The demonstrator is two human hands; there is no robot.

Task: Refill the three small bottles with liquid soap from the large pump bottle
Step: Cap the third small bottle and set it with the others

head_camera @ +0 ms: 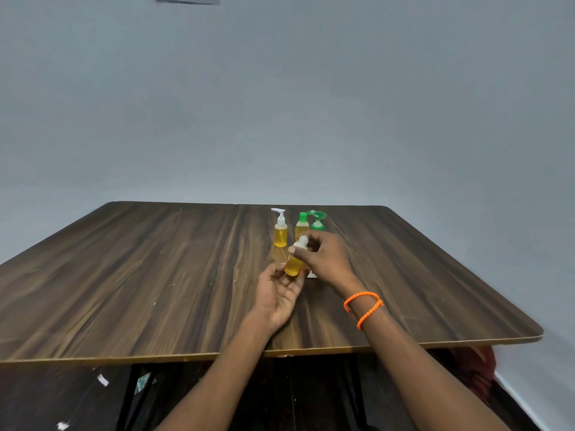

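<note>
Head view: left hand (280,286) cradles the base of a small yellow bottle (295,263) tilted over the worktop (155,275), its neck slanting up toward the right hand (323,256), whose fingers pinch the white cap (302,242).

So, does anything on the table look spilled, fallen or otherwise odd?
No spill shows on the table. The white-pump bottle and green-capped bottle stand upright. Only the small bottle is tilted, held between the left hand and right hand.
</note>
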